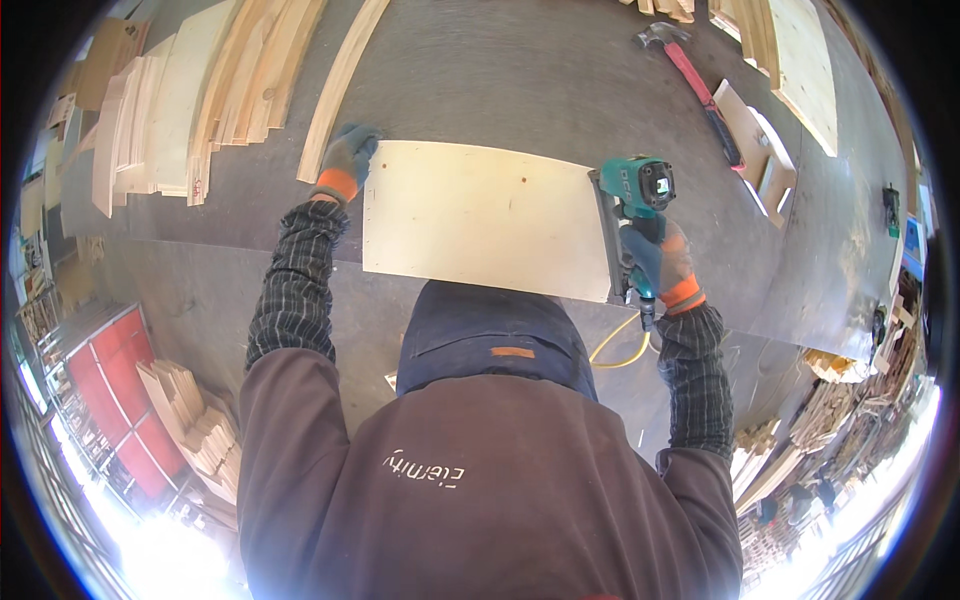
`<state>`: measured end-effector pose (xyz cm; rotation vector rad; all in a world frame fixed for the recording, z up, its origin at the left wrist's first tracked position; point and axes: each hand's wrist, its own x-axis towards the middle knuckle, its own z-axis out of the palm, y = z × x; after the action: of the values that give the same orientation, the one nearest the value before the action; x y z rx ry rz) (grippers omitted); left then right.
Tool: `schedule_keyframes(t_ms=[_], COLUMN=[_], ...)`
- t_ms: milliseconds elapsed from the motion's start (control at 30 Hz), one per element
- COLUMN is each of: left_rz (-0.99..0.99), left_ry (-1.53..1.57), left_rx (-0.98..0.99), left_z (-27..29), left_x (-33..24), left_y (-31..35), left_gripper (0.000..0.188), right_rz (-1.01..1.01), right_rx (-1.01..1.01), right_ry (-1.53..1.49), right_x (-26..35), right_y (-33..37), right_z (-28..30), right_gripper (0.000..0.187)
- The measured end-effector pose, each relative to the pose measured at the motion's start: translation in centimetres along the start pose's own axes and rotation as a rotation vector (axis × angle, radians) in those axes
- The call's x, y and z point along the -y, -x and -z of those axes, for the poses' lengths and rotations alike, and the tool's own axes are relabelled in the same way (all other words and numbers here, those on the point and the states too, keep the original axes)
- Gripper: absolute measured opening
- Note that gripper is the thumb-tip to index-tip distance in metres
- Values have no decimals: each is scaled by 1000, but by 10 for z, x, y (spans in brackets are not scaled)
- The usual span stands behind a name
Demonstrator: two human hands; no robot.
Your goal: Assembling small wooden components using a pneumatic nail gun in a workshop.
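In front of me lies a pale wooden panel (480, 215) with a slightly curved far edge and small knots. My left hand (347, 160), in a blue-grey glove with an orange cuff, grips the panel's far left corner. My right hand (662, 258), gloved alike, is closed around the handle of a teal and black pneumatic nail gun (638, 188). The gun's long dark nose and magazine lie along the panel's right edge. A yellow air hose (620, 360) runs from the bottom of the gun's handle.
On the dark worktable (480, 90), wooden strips (240, 90) lie at far left, with one curved strip (343, 85) nearer the panel. A red-handled hammer (690, 80) and a small wooden assembly (755, 150) lie at right, near more boards (800, 70). Wood pieces (190, 410) are stacked below left.
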<state>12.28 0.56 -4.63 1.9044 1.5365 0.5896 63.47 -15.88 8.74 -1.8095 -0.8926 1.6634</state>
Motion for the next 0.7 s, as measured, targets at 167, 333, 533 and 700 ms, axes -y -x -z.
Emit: schedule_keyframes(t_ms=[167, 333, 533, 700], left_rz=[7, -8, -63, -9], left_ry=[-13, -27, -67, -53], left_rx=[30, 40, 21, 49], left_z=[3, 2, 0, 1], left_x=[-5, 0, 2, 4], left_y=[0, 0, -3, -1], left_gripper=[16, 16, 16, 18], right_rz=[-7, 38, 9, -17], right_rx=[-2, -35, -75, -116], right_ry=[-53, -84, -147, -114], right_x=[-5, -10, -17, -14], right_y=[6, 10, 16, 24], right_z=[9, 20, 31, 35], right_gripper=[29, 29, 29, 32])
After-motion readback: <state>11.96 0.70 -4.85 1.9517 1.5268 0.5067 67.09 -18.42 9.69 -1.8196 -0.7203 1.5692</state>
